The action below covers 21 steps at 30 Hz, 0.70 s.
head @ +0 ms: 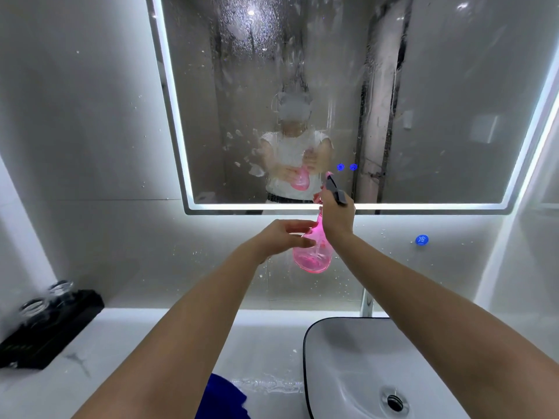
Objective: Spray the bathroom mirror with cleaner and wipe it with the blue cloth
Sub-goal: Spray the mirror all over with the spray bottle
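A bathroom: a lit-edged mirror (pixel 332 86) fills the upper frame on a pale tiled wall, above a white counter (pixel 136 343) with a basin (pixel 348 358) at lower right.

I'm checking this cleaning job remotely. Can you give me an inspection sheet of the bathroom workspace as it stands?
Surface: white counter, wet patch beside the basin.
Job's things: mirror covered in spray drops and runs; pink spray bottle held up at its lower edge; blue cloth lying on counter's near edge.
Clutter: black tray with two glasses, far left.
Hands: right hand grips the bottle's neck; left hand holds its body.
Cables: nothing seen.
Surroundings: tap behind the basin; blue sticker on the wall.
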Available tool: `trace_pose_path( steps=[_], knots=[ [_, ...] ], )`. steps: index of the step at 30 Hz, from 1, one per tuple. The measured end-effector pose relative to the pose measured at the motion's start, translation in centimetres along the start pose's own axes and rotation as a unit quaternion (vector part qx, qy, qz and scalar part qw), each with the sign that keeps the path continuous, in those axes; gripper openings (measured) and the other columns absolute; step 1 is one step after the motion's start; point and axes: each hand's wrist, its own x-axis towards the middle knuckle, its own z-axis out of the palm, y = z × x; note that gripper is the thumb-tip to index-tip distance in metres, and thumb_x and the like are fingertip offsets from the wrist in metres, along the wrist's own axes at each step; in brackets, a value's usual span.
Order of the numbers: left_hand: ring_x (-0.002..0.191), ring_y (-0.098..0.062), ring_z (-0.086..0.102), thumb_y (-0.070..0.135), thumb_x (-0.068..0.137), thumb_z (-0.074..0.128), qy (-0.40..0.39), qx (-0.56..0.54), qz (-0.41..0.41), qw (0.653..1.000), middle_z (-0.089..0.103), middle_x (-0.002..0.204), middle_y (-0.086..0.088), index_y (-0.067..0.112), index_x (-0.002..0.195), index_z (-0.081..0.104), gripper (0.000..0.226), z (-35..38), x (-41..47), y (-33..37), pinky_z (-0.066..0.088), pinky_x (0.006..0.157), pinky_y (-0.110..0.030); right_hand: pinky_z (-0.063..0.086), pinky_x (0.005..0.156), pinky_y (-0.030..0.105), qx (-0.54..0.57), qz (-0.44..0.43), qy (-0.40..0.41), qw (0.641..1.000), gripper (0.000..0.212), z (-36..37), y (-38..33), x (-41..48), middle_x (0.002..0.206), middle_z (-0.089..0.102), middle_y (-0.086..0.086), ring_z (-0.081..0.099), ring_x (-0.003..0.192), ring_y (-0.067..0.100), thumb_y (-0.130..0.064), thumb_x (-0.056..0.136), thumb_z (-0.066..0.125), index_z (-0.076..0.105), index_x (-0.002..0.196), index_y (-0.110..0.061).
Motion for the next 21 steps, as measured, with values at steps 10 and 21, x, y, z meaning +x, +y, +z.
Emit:
trace_pose_path(
  steps=[10, 21],
  knots=[
    [0.107, -0.014, 0.058, 0.008, 0.077, 0.073, -0.013, 0.006, -0.007, 1.000, 0.062, 0.124, -0.002, 0.019, 0.128, 0.056, 0.054, 1.7, 0.2, -0.6, 0.041, 0.101, -0.031, 0.037, 0.058, 0.028, -0.026, 0.004, -0.007, 1.000, 0.032, -1.2, 1.3, -0.4, 0.061, 0.051, 0.011, 0.045, 0.059, 0.019, -0.020, 0.082, 0.050, 0.053, 0.075, 0.011],
    [0.114, -0.016, 0.057, 0.005, 0.075, 0.074, 0.016, -0.003, -0.010, 1.000, 0.061, 0.126, -0.005, 0.018, 0.127, 0.057, 0.056, -0.5, -0.4, -1.2, 0.041, 0.104, -0.035, 0.032, 0.057, 0.030, -0.006, 0.013, -0.028, 1.000, 0.028, 1.1, 0.6, -0.8, 0.066, 0.048, 0.012, 0.041, 0.063, 0.019, -0.014, 0.087, 0.048, 0.053, 0.076, 0.011]
  ],
)
